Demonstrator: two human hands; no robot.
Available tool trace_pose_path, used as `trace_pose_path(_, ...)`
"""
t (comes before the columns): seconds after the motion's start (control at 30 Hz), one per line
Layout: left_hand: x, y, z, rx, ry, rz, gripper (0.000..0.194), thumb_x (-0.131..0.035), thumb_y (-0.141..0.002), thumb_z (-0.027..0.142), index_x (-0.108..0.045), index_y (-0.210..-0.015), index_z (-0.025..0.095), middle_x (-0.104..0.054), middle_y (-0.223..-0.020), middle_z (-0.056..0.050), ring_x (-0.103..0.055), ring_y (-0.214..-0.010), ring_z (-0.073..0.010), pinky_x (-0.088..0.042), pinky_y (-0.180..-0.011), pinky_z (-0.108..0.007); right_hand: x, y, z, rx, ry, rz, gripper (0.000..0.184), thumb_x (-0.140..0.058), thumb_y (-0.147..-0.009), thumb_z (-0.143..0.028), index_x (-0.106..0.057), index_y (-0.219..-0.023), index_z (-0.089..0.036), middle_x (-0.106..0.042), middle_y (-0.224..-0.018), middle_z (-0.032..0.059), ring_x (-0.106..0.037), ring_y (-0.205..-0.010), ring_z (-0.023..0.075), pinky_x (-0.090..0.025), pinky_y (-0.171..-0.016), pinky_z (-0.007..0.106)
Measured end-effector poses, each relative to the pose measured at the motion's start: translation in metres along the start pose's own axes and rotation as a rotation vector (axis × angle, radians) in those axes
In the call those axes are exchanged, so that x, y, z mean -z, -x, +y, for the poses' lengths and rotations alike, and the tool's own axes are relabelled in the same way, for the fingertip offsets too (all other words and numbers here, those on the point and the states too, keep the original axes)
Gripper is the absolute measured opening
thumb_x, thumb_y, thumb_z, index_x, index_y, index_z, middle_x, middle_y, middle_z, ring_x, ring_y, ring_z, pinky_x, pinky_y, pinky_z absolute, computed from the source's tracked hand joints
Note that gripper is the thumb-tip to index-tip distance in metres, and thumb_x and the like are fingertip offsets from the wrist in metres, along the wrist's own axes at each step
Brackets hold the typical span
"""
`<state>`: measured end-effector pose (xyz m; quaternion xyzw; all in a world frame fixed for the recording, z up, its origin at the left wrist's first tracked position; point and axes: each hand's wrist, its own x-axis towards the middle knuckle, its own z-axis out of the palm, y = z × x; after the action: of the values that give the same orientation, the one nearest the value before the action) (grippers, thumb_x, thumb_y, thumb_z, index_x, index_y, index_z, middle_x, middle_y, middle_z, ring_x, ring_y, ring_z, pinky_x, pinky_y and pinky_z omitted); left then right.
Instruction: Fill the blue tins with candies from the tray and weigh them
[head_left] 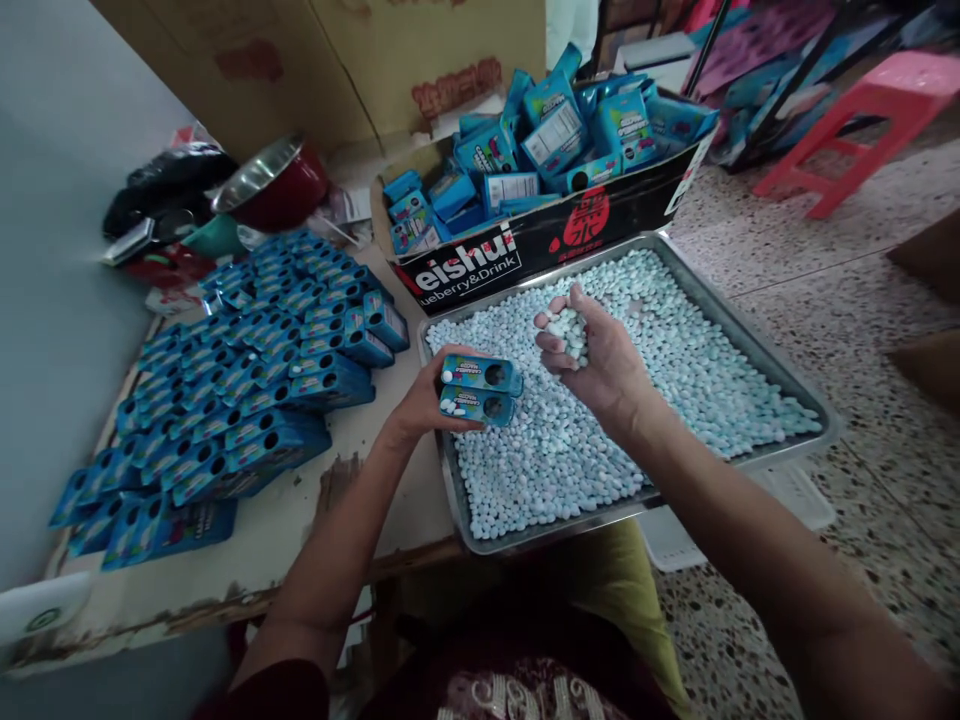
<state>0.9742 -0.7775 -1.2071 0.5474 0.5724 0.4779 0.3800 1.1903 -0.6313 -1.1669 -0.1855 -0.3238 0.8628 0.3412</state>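
Note:
My left hand (421,400) grips two small blue candy boxes (480,374) side by side, over the left edge of the tray. Each box has a round dark hole in its upper face, and a few white candies rest on top of them. My right hand (600,365) is cupped, palm up, around a heap of pale candies (568,332). It hovers above the metal tray (814,440), which is spread with a layer of pale blue-white candies (555,460). A gap of open air separates the two hands.
Many blue boxes (262,365) stand packed in rows on the table at left. Behind the tray, a black carton (525,250) overflows with flattened or empty-looking blue boxes (555,130). A red metal bowl (281,185) sits at back left, and a pink stool (862,130) stands on the floor at right.

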Motion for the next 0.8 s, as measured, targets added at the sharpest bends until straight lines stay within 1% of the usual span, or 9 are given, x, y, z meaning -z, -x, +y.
trace_pose_path(0.07, -0.004, -0.001, 0.005, 0.016, -0.031, 0.005, 0.092, -0.11, -0.045, 0.04, -0.064, -0.124, 0.024, -0.076, -0.126, -0.01, -0.076, -0.116, -0.0353, -0.065, -0.096, -0.044, -0.019, 0.002, 0.002, 0.099, 0.03, -0.013, 0.048, -0.077, -0.095, -0.069, -0.058, -0.091, -0.025, -0.063, -0.086, 0.0001, -0.055, -0.066, 0.0112, -0.043, -0.052, 0.024)
trace_pose_path(0.13, -0.007, -0.003, 0.009, 0.033, -0.046, -0.002, 0.093, -0.11, -0.045, 0.041, -0.065, -0.125, 0.023, -0.077, -0.117, -0.008, -0.076, -0.109, -0.0327, -0.064, -0.092, -0.042, -0.032, 0.002, 0.009, 0.192, 0.105, -0.037, 0.052, -0.07, -0.097, -0.076, -0.059, -0.091, -0.026, -0.059, -0.083, 0.0008, -0.059, -0.073, 0.0148, -0.05, -0.06, 0.029)
trace_pose_path(0.2, -0.01, -0.005, 0.013, 0.04, -0.059, -0.003, 0.095, -0.11, -0.045, 0.042, -0.065, -0.126, 0.023, -0.077, -0.114, -0.007, -0.076, -0.107, -0.0315, -0.063, -0.094, -0.041, -0.037, -0.003, 0.019, 0.257, 0.184, -0.055, 0.053, -0.066, -0.098, -0.079, -0.061, -0.091, -0.027, -0.055, -0.08, 0.001, -0.061, -0.079, 0.0179, -0.052, -0.066, 0.032)
trace_pose_path(0.27, -0.013, -0.006, 0.017, 0.047, -0.084, 0.005, 0.094, -0.11, -0.044, 0.043, -0.066, -0.124, 0.022, -0.077, -0.115, -0.007, -0.076, -0.109, -0.0313, -0.062, -0.098, -0.042, -0.036, -0.009, 0.028, 0.292, 0.217, -0.035, 0.053, -0.067, -0.097, -0.08, -0.062, -0.09, -0.027, -0.052, -0.078, 0.0006, -0.06, -0.079, 0.0181, -0.051, -0.067, 0.033)
trace_pose_path(0.4, -0.017, -0.006, 0.027, 0.089, -0.118, -0.002, 0.088, -0.11, -0.046, 0.043, -0.068, -0.12, 0.022, -0.078, -0.112, -0.006, -0.075, -0.108, -0.0308, -0.062, -0.096, -0.04, -0.023, -0.023, 0.04, 0.276, 0.183, 0.061, 0.057, -0.066, -0.095, -0.084, -0.062, -0.089, -0.028, -0.051, -0.075, -0.0006, -0.055, -0.07, 0.0157, -0.046, -0.06, 0.032)
trace_pose_path(0.5, -0.018, -0.005, 0.031, 0.119, -0.145, 0.026, 0.081, -0.109, -0.049, 0.045, -0.069, -0.116, 0.022, -0.077, -0.106, -0.004, -0.075, -0.103, -0.0293, -0.061, -0.091, -0.038, -0.02, -0.021, 0.041, 0.221, 0.144, 0.086, 0.059, -0.064, -0.094, -0.087, -0.062, -0.091, -0.029, -0.05, -0.073, -0.001, -0.052, -0.066, 0.0157, -0.045, -0.058, 0.033)
trace_pose_path(0.7, -0.016, -0.008, 0.029, 0.101, -0.376, 0.108, 0.074, -0.105, -0.055, 0.05, -0.069, -0.114, 0.024, -0.076, -0.101, -0.002, -0.072, -0.096, -0.0273, -0.056, -0.085, -0.037, -0.036, 0.0, 0.047, 0.243, 0.173, 0.075, 0.056, -0.07, -0.096, -0.076, -0.052, -0.078, -0.027, -0.051, -0.071, -0.0011, -0.051, -0.065, 0.0154, -0.049, -0.063, 0.034)
trace_pose_path(0.77, -0.016, -0.011, 0.031, 0.111, -0.43, 0.123, 0.071, -0.105, -0.055, 0.053, -0.068, -0.109, 0.024, -0.074, -0.099, -0.001, -0.071, -0.093, -0.0267, -0.054, -0.082, -0.036, -0.029, -0.006, 0.049, 0.237, 0.107, 0.118, 0.056, -0.072, -0.095, -0.075, -0.05, -0.077, -0.027, -0.052, -0.07, -0.0021, -0.05, -0.064, 0.0143, -0.049, -0.061, 0.032)
trace_pose_path(0.8, -0.017, -0.012, 0.034, 0.112, -0.452, 0.129, 0.071, -0.105, -0.054, 0.053, -0.068, -0.107, 0.024, -0.073, -0.097, -0.001, -0.07, -0.092, -0.0265, -0.054, -0.08, -0.035, -0.022, -0.012, 0.048, 0.225, 0.063, 0.143, 0.055, -0.073, -0.095, -0.074, -0.049, -0.078, -0.027, -0.052, -0.069, -0.0028, -0.05, -0.063, 0.0138, -0.049, -0.06, 0.031)
